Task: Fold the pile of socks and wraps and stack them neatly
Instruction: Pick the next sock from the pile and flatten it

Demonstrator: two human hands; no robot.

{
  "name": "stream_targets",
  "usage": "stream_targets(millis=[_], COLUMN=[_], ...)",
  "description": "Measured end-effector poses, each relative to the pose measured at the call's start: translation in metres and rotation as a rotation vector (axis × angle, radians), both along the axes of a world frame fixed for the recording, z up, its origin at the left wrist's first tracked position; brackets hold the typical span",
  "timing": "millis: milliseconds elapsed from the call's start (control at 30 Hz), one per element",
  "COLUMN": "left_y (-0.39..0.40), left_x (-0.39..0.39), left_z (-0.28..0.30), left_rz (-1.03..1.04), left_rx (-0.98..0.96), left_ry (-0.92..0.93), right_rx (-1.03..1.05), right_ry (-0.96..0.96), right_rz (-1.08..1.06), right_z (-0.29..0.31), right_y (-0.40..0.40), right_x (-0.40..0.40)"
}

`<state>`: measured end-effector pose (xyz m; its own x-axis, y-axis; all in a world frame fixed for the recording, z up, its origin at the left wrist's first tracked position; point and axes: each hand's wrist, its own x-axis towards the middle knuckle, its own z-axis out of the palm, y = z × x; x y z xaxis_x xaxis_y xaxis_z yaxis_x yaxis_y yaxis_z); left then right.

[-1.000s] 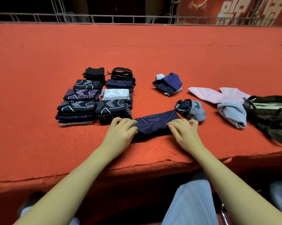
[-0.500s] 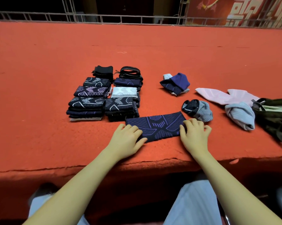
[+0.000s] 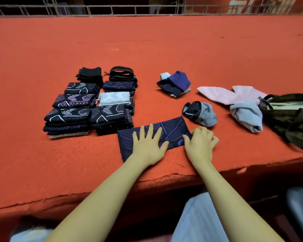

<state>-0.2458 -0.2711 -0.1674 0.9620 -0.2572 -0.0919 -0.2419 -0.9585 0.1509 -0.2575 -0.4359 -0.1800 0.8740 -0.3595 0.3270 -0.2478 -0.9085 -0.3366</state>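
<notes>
My left hand [image 3: 148, 147] lies flat with fingers spread, pressing on the navy patterned wrap [image 3: 166, 131] that is laid out near the front edge of the red table [image 3: 42, 163], while my right hand [image 3: 200, 144] has its fingers curled down at the wrap's right end, pinching that edge. From the wrap, the two stacks of folded pieces [image 3: 89, 105] sit at about ten o'clock, just beside its far left corner. A bundled grey sock [image 3: 202, 116] is at two o'clock, a blue bundle [image 3: 175, 83] at one o'clock, and pink socks [image 3: 225, 95] and an olive bag [image 3: 290, 116] lie toward three o'clock.
</notes>
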Motion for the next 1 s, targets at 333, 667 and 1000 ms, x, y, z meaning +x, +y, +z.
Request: stream_targets(millis=[333, 667, 1000], left_y=[-0.01, -0.027, 0.026], left_x=[0.002, 0.015, -0.006], left_z=[-0.004, -0.004, -0.005], left_rz=[-0.057, -0.151, 0.029], left_rx=[0.011, 0.028, 0.049], left_ry=[-0.056, -0.03, -0.197], right_rx=[0.042, 0.142, 0.324], right_ry=[-0.533, -0.419, -0.38], right_rz=[0.17, 0.118, 0.51], right_z=[-0.001, -0.004, 0.005], right_y=[0.005, 0.001, 0.016], right_x=[-0.008, -0.005, -0.003])
